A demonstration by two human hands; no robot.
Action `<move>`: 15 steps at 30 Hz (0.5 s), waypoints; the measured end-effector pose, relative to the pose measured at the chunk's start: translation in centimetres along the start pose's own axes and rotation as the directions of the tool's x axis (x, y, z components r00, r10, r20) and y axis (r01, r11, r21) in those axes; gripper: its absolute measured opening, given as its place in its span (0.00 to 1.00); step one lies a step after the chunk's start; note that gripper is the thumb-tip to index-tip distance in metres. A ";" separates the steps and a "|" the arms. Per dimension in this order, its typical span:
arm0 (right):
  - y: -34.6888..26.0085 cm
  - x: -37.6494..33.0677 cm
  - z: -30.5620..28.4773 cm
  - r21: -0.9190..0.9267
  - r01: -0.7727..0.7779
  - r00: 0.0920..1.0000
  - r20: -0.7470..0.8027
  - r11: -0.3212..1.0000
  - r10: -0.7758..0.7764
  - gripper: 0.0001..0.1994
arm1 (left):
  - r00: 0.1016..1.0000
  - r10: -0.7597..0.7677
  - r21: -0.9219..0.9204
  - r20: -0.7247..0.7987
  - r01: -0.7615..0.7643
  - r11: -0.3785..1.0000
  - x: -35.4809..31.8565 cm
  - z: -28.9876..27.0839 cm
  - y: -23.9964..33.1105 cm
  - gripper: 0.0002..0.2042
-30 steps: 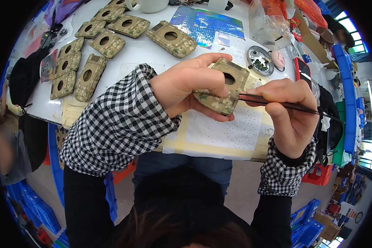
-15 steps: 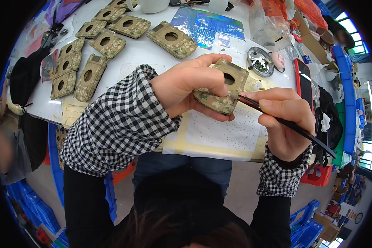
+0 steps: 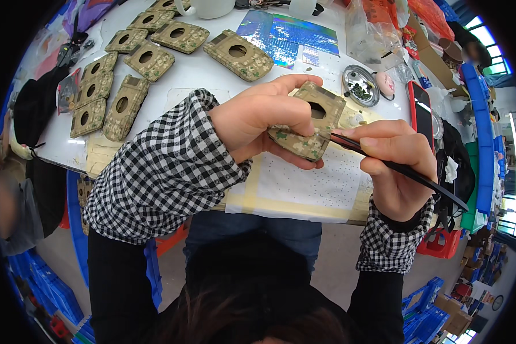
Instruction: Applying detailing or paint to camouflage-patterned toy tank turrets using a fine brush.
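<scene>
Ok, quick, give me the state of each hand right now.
Left hand: closed on the camouflage-patterned piece.
Right hand: closed on the thin dark stick tool, tip at the piece.

Both forearms, sleeved in black-and-white check, are raised from the lower edge; the left hand (image 3: 258, 123) is curled shut, thumb stretched along the top and fingers wrapped beneath; the right hand (image 3: 393, 166) is pinched closed just beside it, knuckles bent, wrist cocked outward.
</scene>
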State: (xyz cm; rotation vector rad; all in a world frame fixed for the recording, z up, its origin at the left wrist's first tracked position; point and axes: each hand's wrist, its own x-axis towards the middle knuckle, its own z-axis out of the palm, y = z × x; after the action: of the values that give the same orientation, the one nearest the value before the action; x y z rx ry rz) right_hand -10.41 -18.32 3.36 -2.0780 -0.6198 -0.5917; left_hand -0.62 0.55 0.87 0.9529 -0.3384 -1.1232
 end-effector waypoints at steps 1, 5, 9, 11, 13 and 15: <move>0.0 0.0 0.0 0.004 -0.001 1.000 0.000 1.000 0.001 0.11 | 1.000 0.002 0.003 -0.001 -0.002 1.000 0.0 0.0 0.0 0.37; 0.0 -0.1 0.1 0.031 -0.019 1.000 -0.005 0.999 0.019 0.11 | 1.000 0.001 0.005 0.009 -0.002 1.000 0.0 0.0 -0.1 0.37; 0.0 -0.2 0.1 0.033 -0.020 1.000 -0.011 0.999 0.020 0.12 | 1.000 -0.001 0.012 0.006 0.001 1.000 0.0 0.1 0.0 0.37; 0.1 -0.2 0.1 0.034 -0.014 1.000 -0.013 0.999 0.015 0.12 | 1.000 0.000 0.014 0.008 0.000 1.000 0.0 0.1 0.0 0.37; 0.1 -0.2 0.2 0.036 -0.009 1.000 -0.015 0.999 0.010 0.12 | 1.000 0.005 0.013 0.013 -0.005 1.000 0.0 0.0 0.0 0.37; 0.2 -0.2 0.2 0.038 -0.003 1.000 -0.010 0.999 0.004 0.12 | 1.000 0.009 0.012 0.012 -0.009 1.000 0.0 0.0 -0.1 0.37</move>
State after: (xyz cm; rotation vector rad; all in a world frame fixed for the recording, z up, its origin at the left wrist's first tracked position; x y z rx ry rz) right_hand -10.45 -18.31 3.06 -2.0391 -0.6168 -0.5844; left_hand -0.66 0.54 0.83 0.9550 -0.3592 -1.1204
